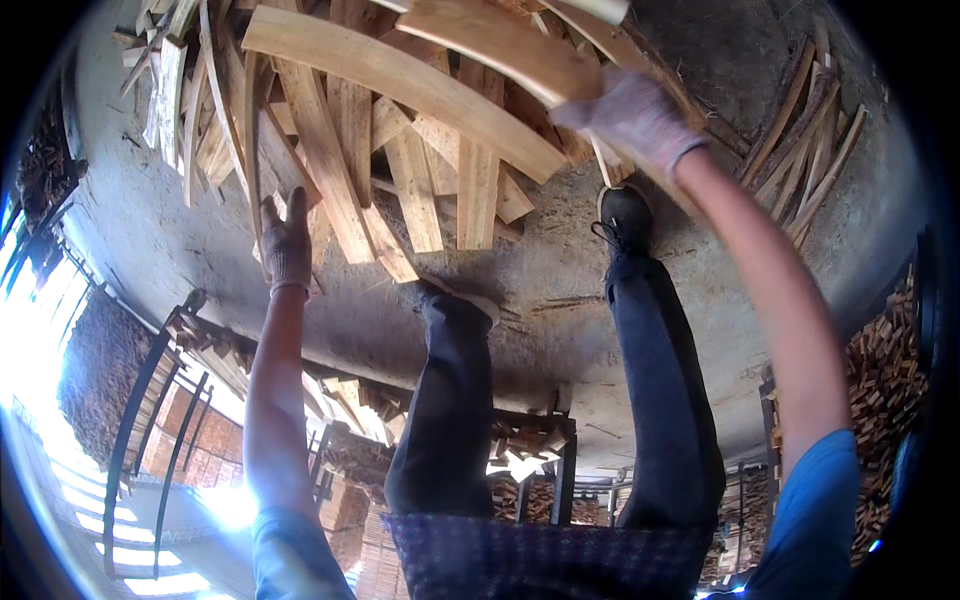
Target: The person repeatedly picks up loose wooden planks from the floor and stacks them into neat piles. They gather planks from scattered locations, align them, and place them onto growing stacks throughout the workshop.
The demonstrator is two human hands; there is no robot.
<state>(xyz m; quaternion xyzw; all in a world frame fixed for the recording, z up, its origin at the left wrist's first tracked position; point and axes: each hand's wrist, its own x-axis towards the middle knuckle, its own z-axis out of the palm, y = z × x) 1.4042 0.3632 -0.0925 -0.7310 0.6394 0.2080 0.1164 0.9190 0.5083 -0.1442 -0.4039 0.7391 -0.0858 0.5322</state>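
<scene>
Curved wooden boards (400, 75) lie crosswise in a heap on the floor in front of me. My right hand (640, 122), in a pale worn glove and smeared by motion, is closed round the near end of a broad curved board (505, 45) at the heap's right side. My left hand (287, 243), also gloved, is at the heap's near left edge, beside an upright-leaning board (284, 158). Its thumb and fingers point up and stand apart, seemingly against that board. The undersides of both hands are hidden.
My dark shoes (626, 215) stand close to the heap, one near the board ends. At the right lies a smaller bundle of thin strips (812, 150). Behind me are metal racks (140, 420) and stacked wood pieces (885, 400). The concrete floor (560, 340) carries splinters.
</scene>
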